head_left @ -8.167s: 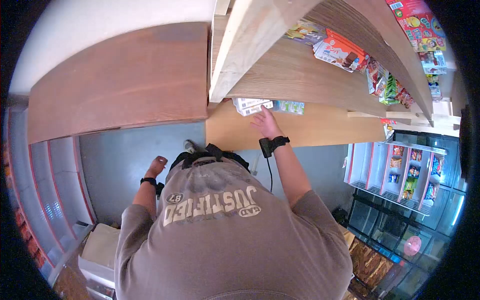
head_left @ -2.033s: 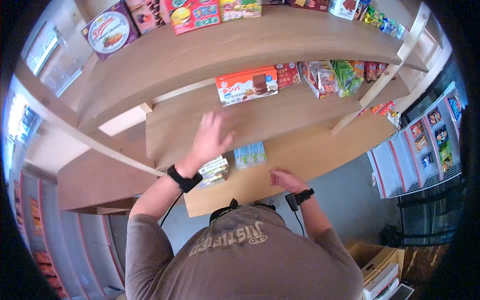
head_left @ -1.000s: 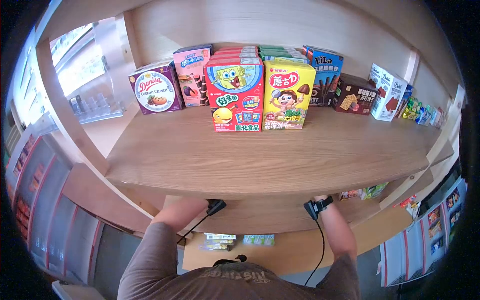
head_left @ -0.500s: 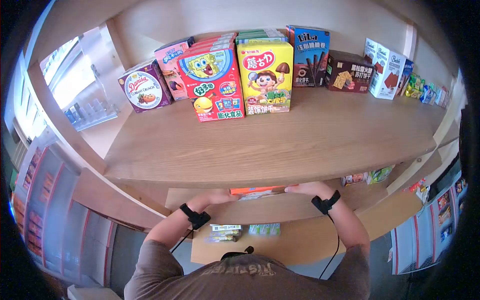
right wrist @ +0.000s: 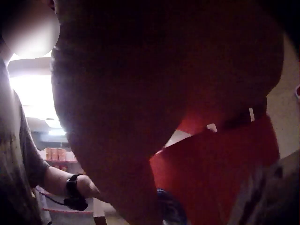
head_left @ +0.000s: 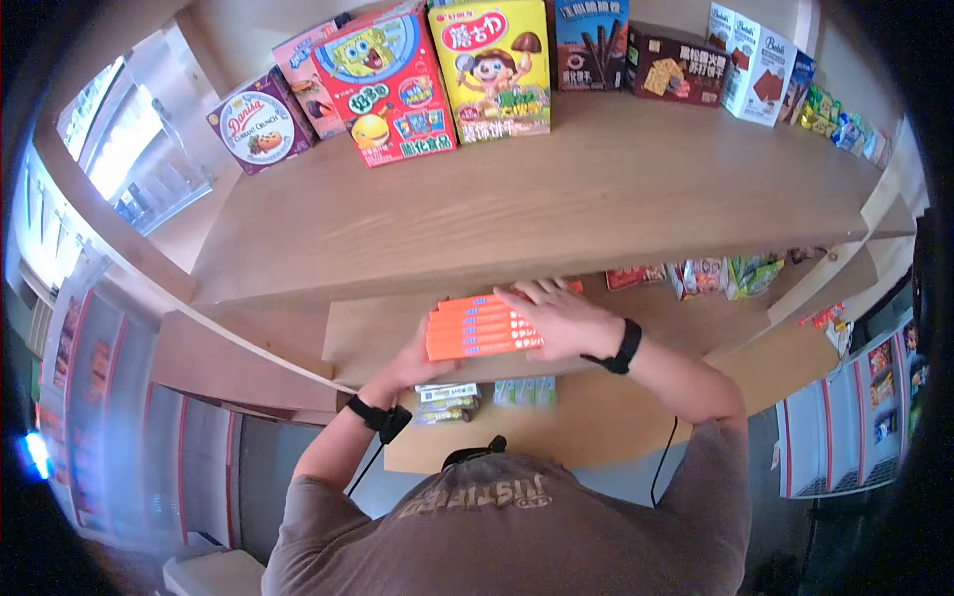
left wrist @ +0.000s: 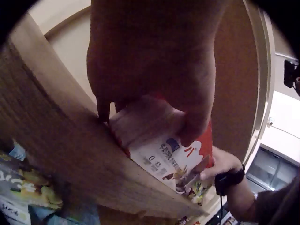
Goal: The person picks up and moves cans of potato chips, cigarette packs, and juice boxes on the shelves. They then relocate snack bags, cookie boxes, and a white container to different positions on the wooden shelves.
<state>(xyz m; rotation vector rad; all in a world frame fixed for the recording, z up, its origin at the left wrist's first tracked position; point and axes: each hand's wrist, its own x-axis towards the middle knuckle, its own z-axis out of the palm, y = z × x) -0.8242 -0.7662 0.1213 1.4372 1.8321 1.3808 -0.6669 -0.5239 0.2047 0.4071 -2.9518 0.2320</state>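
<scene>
Both hands grip a stack of several orange snack boxes (head_left: 477,328) in front of the middle shelf, narrow sides toward the head camera. My left hand (head_left: 409,366) holds the left end; in the left wrist view its thumb and fingers straddle the white, printed face of a box (left wrist: 157,157). My right hand (head_left: 564,320) clasps the right end, fingers over the top and thumb low at the front. Dark and close in the right wrist view, the right hand (right wrist: 164,84) covers much of the red-orange box side (right wrist: 211,173).
Above the hands runs the upper shelf (head_left: 537,209), carrying a red SpongeBob box (head_left: 388,89), a yellow box (head_left: 497,74) and other snacks. Snack bags (head_left: 701,276) sit on the middle shelf at right. Small packs (head_left: 447,402) and green-blue packs (head_left: 525,390) lie on the lower board.
The orange boxes, mostly hidden under the upper shelf half a second ago, have come out toward the body in both hands. The right hand has moved over their top. The head view has tilted down.
</scene>
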